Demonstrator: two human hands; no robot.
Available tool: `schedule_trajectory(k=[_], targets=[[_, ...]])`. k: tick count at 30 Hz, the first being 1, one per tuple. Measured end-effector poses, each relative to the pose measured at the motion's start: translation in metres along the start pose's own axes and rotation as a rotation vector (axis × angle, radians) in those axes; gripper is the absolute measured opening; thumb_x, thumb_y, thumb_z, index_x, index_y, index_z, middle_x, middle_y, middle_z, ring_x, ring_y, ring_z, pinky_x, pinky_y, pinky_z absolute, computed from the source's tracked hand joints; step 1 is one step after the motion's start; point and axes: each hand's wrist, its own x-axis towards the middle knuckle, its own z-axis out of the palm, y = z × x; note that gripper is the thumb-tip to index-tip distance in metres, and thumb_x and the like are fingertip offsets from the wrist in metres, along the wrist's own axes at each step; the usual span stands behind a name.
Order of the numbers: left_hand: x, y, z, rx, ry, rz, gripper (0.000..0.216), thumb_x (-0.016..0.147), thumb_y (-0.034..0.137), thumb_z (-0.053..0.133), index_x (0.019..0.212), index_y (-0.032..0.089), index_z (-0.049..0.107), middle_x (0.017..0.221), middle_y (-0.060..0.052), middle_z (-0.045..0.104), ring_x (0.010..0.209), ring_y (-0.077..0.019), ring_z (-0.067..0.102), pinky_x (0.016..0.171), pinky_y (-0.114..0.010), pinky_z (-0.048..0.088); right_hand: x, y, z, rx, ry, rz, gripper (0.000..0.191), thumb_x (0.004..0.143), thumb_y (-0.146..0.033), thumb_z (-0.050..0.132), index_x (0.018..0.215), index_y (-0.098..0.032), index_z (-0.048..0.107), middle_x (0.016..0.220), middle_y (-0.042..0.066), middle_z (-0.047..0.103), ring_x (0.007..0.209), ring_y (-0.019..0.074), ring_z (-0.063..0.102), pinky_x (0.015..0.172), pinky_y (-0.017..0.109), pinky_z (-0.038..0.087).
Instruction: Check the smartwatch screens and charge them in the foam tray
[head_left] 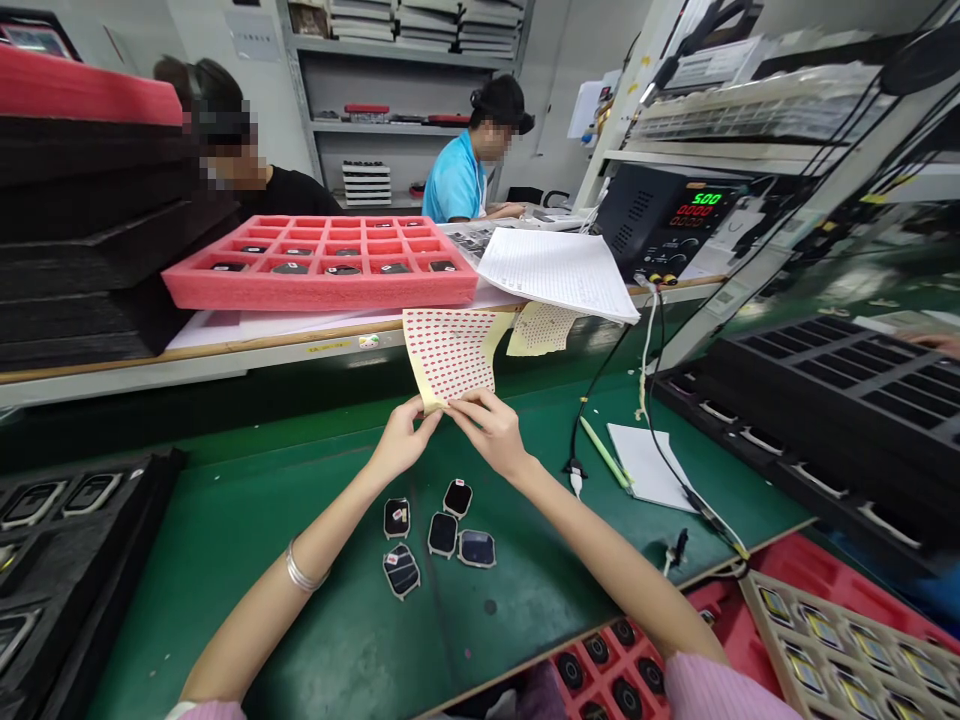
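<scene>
Sticker sheet [454, 350] slopes up from my left hand [405, 437] and right hand [491, 430], both pinching its lower edge. Five watches [442, 535] lie below.

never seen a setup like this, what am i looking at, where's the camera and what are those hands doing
There is no machine arm here: these are a person's bare hands, seen by a camera worn on that person's head, looking forward and down. The left hand pinches the lower corner of a sticker sheet with red marks; the right hand has its fingertips at the same lower edge. Whether a loose sticker is between them is too small to tell. On the green table lie five watch-like devices, a pen and a white pad. Above, on a shelf, sits a pink foam tray.
</scene>
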Motion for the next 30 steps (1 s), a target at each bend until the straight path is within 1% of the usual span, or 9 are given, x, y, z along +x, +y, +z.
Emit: schedule_trajectory(k=[7,10,12,15,17,19,22,25,30], targets=[[-0.001,0.004,0.001,0.037,0.019,0.008,0.024,0.082,0.031,0.058,0.098,0.017,0.07,0.104,-0.009,0.069,0.096,-0.0267,0.062,0.086,-0.035,0.046,0.009,0.0,-0.009,0.029,-0.015,-0.004,0.016,0.095,-0.02,0.05,0.094,-0.019,0.066,0.084,0.006,0.058,0.075,0.0194,0.058,0.066,0.031,0.051],[0.0,0.005,-0.001,0.042,0.015,0.005,0.024,0.083,0.031,0.057,0.098,0.017,0.07,0.104,-0.008,0.069,0.097,-0.0267,0.062,0.085,-0.034,0.046,0.0,-0.009,-0.008,0.017,-0.025,-0.009,0.018,0.096,-0.02,0.047,0.093,-0.017,0.064,0.083,0.007,0.056,0.075,0.0197,0.057,0.066,0.032,0.049],[0.001,0.005,-0.004,0.051,0.02,0.002,0.024,0.083,0.031,0.057,0.097,0.017,0.07,0.103,-0.008,0.069,0.096,-0.0265,0.062,0.084,-0.034,0.046,-0.016,-0.018,-0.004,0.021,-0.119,-0.065,0.018,0.096,-0.02,0.048,0.089,-0.017,0.064,0.081,0.007,0.056,0.073,0.0185,0.056,0.064,0.03,0.048],[0.003,0.004,-0.008,0.062,0.034,-0.006,0.022,0.081,0.031,0.059,0.095,0.018,0.071,0.101,-0.008,0.07,0.095,-0.0268,0.062,0.082,-0.034,0.046,-0.046,-0.032,0.002,0.03,-0.341,-0.198,0.022,0.096,-0.021,0.048,0.08,-0.017,0.063,0.076,0.005,0.057,0.066,0.0162,0.054,0.061,0.028,0.045],[0.003,0.004,-0.008,0.06,0.03,-0.01,0.022,0.081,0.032,0.061,0.094,0.018,0.072,0.102,-0.007,0.07,0.096,-0.0272,0.062,0.082,-0.034,0.046,-0.063,-0.038,0.004,0.018,-0.46,-0.253,0.027,0.097,-0.022,0.044,0.078,-0.016,0.062,0.074,0.005,0.057,0.064,0.0161,0.053,0.061,0.027,0.045],[0.003,0.004,-0.007,0.055,0.017,-0.012,0.023,0.08,0.034,0.061,0.094,0.019,0.072,0.104,-0.007,0.069,0.097,-0.0276,0.061,0.084,-0.034,0.046,-0.074,-0.039,0.006,-0.003,-0.539,-0.272,0.033,0.1,-0.023,0.039,0.077,-0.016,0.061,0.073,0.005,0.056,0.064,0.0165,0.052,0.063,0.028,0.045],[0.002,0.005,-0.007,0.05,0.009,-0.019,0.024,0.08,0.035,0.063,0.094,0.019,0.072,0.105,-0.008,0.069,0.098,-0.0285,0.061,0.085,-0.034,0.046,-0.078,-0.037,0.006,-0.037,-0.606,-0.279,0.038,0.101,-0.023,0.032,0.077,-0.015,0.061,0.072,0.005,0.054,0.065,0.017,0.052,0.067,0.029,0.045],[0.002,0.006,-0.008,0.044,0.015,-0.034,0.024,0.079,0.035,0.064,0.093,0.018,0.072,0.105,-0.008,0.069,0.1,-0.0291,0.06,0.086,-0.035,0.045,-0.079,-0.037,0.005,-0.056,-0.639,-0.3,0.037,0.101,-0.022,0.033,0.078,-0.014,0.061,0.072,0.006,0.053,0.066,0.0178,0.052,0.068,0.03,0.044],[0.002,0.004,-0.008,-0.015,0.021,-0.071,0.029,0.076,0.039,0.066,0.094,0.016,0.071,0.101,-0.009,0.07,0.095,-0.0288,0.063,0.086,-0.038,0.047,-0.078,-0.036,-0.003,-0.023,-0.608,-0.327,0.029,0.1,-0.03,0.042,0.088,-0.013,0.063,0.075,0.007,0.056,0.067,0.0179,0.054,0.065,0.029,0.044]])
